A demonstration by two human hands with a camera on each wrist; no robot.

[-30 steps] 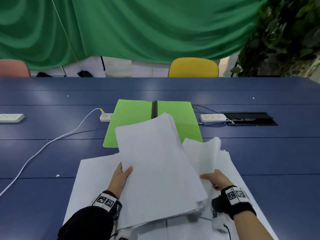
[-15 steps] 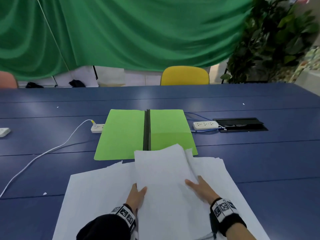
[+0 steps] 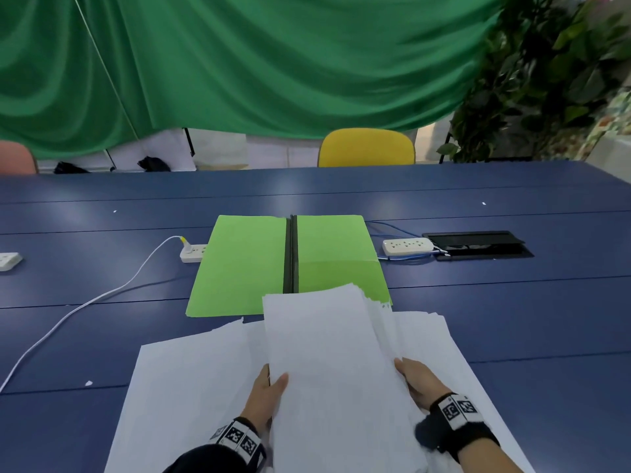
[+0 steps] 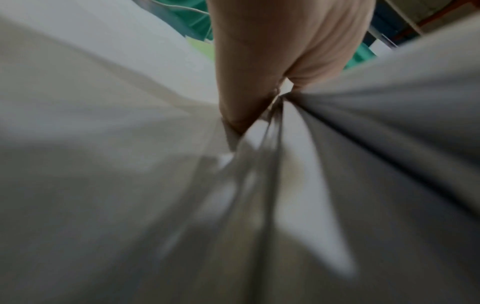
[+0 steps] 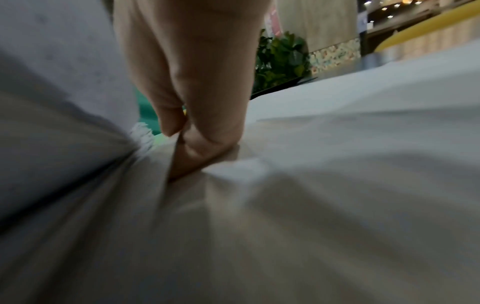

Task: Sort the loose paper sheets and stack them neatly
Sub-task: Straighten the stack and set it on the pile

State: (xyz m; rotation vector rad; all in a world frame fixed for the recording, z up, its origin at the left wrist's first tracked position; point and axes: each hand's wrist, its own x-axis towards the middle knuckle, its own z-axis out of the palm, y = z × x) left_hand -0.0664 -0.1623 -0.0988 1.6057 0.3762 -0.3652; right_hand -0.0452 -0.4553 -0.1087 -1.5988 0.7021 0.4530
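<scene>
Paper stack sits at 6 o'clock on the counter, its edges gripped by the left hand and right hand, a green folder at 12 o'clock. Left wrist view shows fingers pinching several sheets. Right wrist view shows curled fingers holding sheet edges.

A paper stack lay on spread loose sheets at the table's near edge; behind it lay an open folder; power strips sat beside the folder, left and right; a chair stood beyond the table.
</scene>
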